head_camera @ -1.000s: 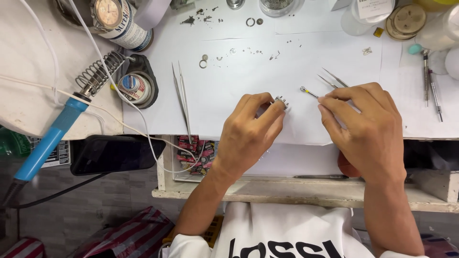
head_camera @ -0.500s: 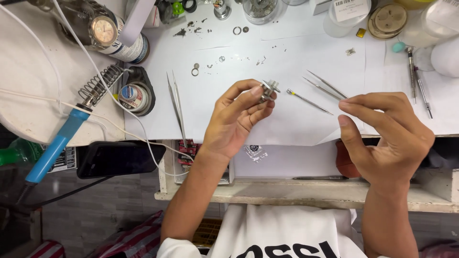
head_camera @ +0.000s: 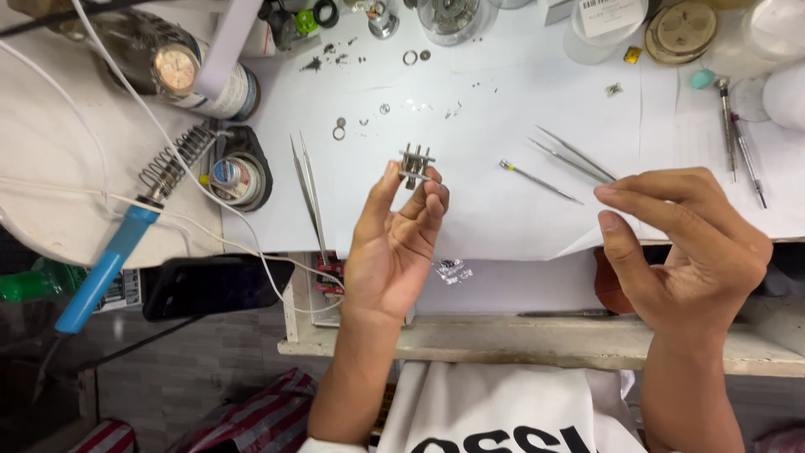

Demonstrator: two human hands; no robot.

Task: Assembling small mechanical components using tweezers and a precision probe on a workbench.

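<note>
One small metal part [head_camera: 415,164] sits pinched at the fingertips of the left hand [head_camera: 394,243], thumb on one side and two fingers on the other, raised palm-up above the white paper [head_camera: 503,218], likely so it can be looked at closely. The right hand [head_camera: 683,243] hangs to the right of that part, fingers loosely curled and holding nothing, just beside the tweezers [head_camera: 574,155] and thin pin tool [head_camera: 541,182] lying on the paper.

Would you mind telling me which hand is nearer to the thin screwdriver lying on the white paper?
Right. The right hand has its fingertips just beside the thin screwdriver; the left hand sits further left, holding a small metal part.
</note>
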